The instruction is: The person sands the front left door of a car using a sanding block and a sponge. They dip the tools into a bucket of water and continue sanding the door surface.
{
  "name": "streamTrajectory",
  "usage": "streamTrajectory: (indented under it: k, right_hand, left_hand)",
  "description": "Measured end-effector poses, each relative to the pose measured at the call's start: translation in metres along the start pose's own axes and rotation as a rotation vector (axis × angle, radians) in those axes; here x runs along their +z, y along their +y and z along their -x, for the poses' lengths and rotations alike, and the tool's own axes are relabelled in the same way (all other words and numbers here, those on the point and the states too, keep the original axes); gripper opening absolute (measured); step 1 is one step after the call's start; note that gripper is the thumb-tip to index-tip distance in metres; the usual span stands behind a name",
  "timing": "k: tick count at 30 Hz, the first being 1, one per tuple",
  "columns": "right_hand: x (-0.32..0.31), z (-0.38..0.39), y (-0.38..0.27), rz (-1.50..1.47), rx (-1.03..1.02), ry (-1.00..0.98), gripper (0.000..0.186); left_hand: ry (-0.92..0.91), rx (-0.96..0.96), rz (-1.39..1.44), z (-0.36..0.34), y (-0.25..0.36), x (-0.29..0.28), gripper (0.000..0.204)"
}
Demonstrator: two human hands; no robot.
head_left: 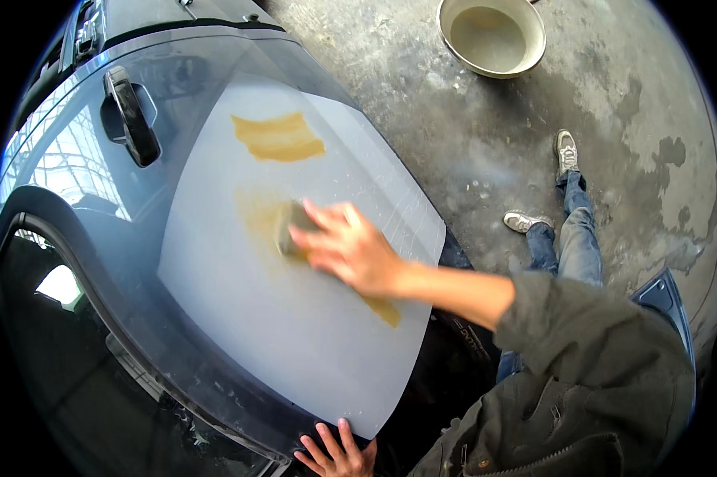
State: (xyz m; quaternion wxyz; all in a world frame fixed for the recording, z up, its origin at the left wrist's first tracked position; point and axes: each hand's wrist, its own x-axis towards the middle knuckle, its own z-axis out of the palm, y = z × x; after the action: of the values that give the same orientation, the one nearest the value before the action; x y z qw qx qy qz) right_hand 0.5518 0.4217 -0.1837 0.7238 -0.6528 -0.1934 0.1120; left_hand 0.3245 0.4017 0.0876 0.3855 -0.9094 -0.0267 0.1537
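Observation:
A dark blue car door [175,87] fills the left and middle of the view, with a large dull light-grey area [358,358] on it. My right hand [354,246] grips a small dark-grey sanding block [285,232] flat against that area. The block lies over a smeared yellow-brown patch, partly hidden beneath my hand and wrist. Farther up, a sharper-edged yellow-brown patch [283,137] shows; another strip [384,310] shows below my wrist. At the bottom edge my left hand [338,455] rests with fingers spread on the panel's lower end, holding nothing.
A black door handle [132,115] juts out at the upper left. Dark window glass [56,350] curves along the left. On the stained concrete floor [469,135] stands a round bucket [492,40] of murky liquid. My legs and shoes are at the right, near a blue panel [666,298].

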Motion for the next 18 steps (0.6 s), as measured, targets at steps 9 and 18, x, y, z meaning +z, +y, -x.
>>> streamTrajectory:
  k: [9, 18]
  right_hand:
    - [-0.001, 0.019, 0.009, -0.031, 0.087, -0.019, 0.043]
    - [0.001, 0.02, 0.014, -0.036, 0.106, 0.004, 0.045]
  left_hand:
    - [-0.008, -0.019, 0.004, 0.0, 0.001, -0.002, 0.056]
    - [-0.009, -0.021, -0.01, 0.002, 0.002, 0.001, 0.054]
